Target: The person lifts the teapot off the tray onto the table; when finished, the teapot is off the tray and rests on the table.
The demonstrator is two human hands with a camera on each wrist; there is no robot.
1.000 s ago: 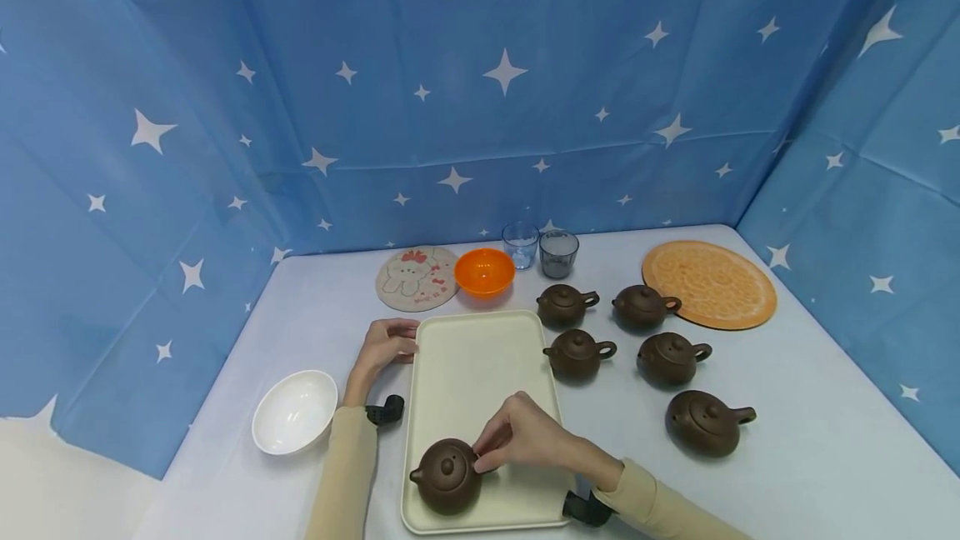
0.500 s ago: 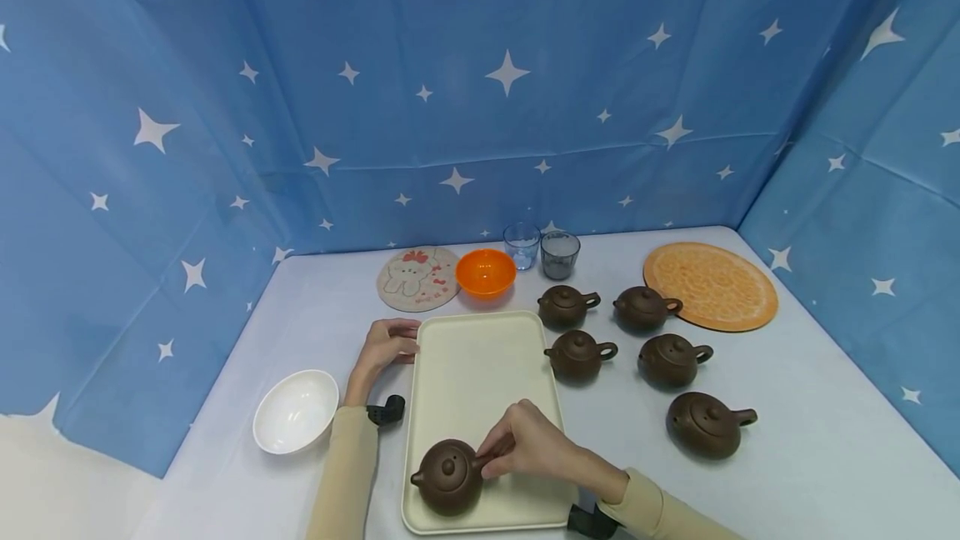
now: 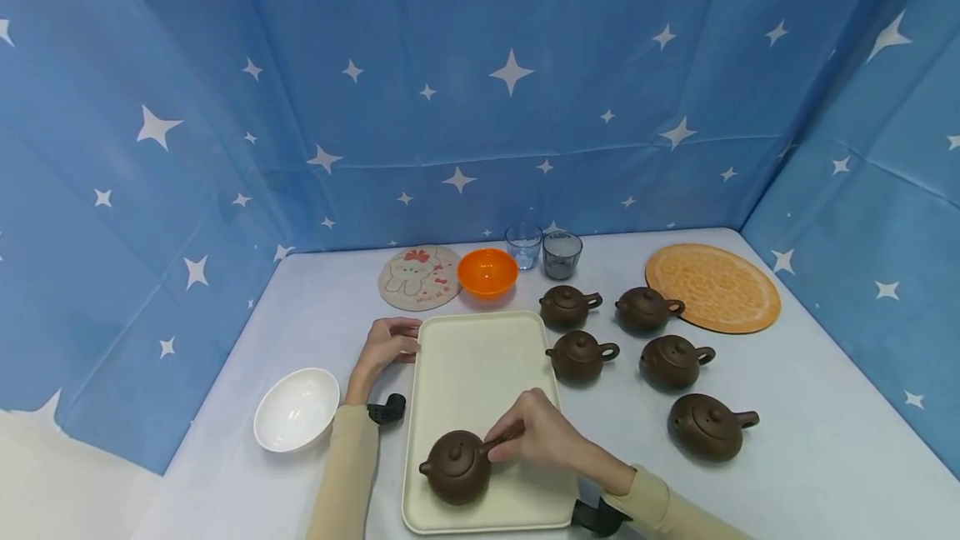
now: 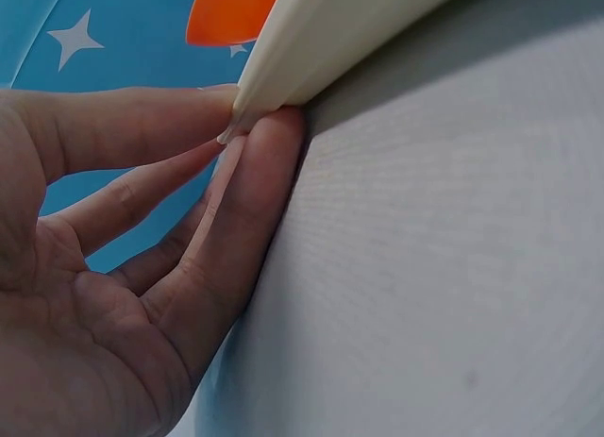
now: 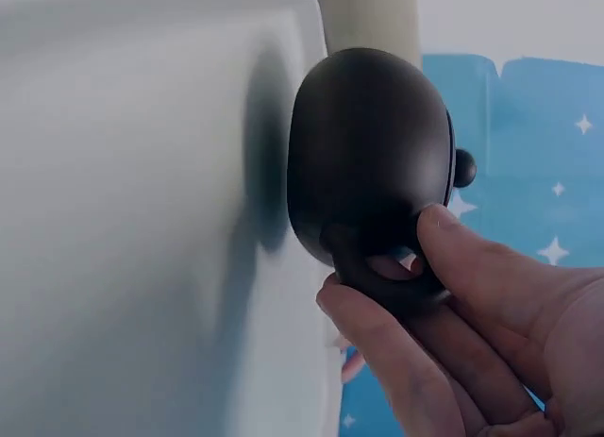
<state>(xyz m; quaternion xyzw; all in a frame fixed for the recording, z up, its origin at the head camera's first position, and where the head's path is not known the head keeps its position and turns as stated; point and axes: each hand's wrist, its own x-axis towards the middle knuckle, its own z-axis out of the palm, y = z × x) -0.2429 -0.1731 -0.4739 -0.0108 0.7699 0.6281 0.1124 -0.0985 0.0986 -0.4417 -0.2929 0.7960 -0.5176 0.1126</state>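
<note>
My right hand (image 3: 543,436) grips the handle of a dark brown teapot (image 3: 456,467) over the near end of a cream tray (image 3: 483,357). In the right wrist view, thumb and fingers close around the handle of the teapot (image 5: 368,144); a gap and a shadow show it raised off the tray surface (image 5: 142,173). Its lid is on. At the tray's far left corner, my left hand (image 3: 386,344) pinches the rim. The left wrist view shows the fingertips of that hand (image 4: 142,229) on both sides of the tray edge (image 4: 302,50).
Several more brown teapots (image 3: 580,357) stand right of the tray. Behind it are an orange bowl (image 3: 487,273), two glasses (image 3: 561,255) and a rabbit-printed round mat (image 3: 418,277). A white bowl (image 3: 296,411) sits left, an orange round mat (image 3: 712,288) far right.
The right hand has shifted its hold on the handle and lifted the teapot off the tray, slightly to the right. The left hand has stayed at the tray corner.
</note>
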